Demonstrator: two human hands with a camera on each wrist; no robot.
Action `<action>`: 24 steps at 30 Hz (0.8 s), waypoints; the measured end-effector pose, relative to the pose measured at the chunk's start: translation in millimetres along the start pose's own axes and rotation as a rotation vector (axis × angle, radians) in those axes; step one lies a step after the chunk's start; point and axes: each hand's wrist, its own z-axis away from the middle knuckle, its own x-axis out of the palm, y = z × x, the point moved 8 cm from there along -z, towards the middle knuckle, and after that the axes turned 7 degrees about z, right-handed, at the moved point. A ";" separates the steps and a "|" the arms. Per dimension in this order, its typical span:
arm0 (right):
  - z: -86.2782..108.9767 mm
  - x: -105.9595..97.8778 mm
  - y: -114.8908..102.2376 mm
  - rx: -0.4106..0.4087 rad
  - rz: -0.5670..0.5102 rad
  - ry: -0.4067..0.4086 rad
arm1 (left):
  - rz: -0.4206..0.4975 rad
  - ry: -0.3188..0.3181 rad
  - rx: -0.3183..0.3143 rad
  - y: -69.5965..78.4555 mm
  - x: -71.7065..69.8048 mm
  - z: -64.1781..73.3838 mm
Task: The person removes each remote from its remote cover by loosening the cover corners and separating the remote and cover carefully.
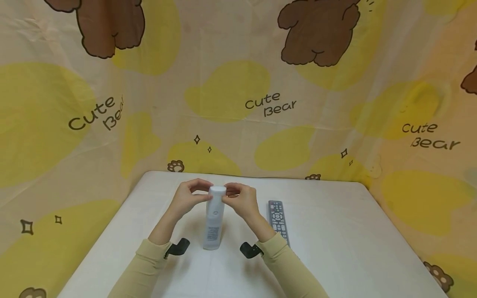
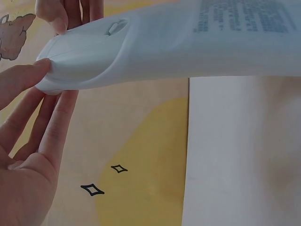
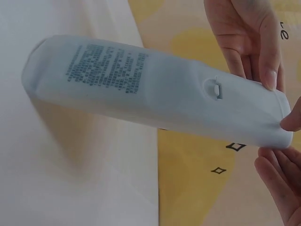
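A white remote control in a translucent sleeve (image 1: 214, 219) is held upright, its back with the printed label facing the head camera. My left hand (image 1: 186, 198) pinches the top end from the left side, thumb on the near face and fingers behind. From the right, my right hand (image 1: 244, 200) grips the same end, its thumb also on the near face. In the right wrist view, a small latch shows through a cutout in the sleeve (image 3: 174, 94), and the lower end is near the white table surface.
A grey remote control with many buttons (image 1: 276, 215) lies on the white table (image 1: 335, 240), right of my right hand and partly behind that forearm. A patterned cloth with bears (image 1: 231, 91) hangs behind and around the table. Each wrist carries a black camera mount (image 1: 179, 247).
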 end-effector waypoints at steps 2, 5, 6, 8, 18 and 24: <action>0.6 -0.8 -1.7 -0.024 -0.008 0.009 | 0.007 0.003 0.004 -8.3 -1.4 -2.5; 1.3 -1.8 -2.4 -0.049 -0.031 0.019 | 0.020 0.006 0.005 -19.0 -3.0 -5.5; 1.4 -1.7 -1.9 -0.051 -0.041 0.018 | 0.021 0.007 0.008 -20.3 -3.3 -5.9; 1.4 -1.2 -0.7 -0.057 -0.059 0.014 | 0.027 0.012 0.012 -22.1 -3.9 -5.9; 3.1 -6.2 -3.8 -0.165 -0.016 0.041 | 0.038 0.002 0.020 -24.6 -1.2 -8.0; 4.2 -6.6 -6.3 -0.225 0.000 0.052 | 0.030 0.002 0.011 -24.7 -0.9 -8.5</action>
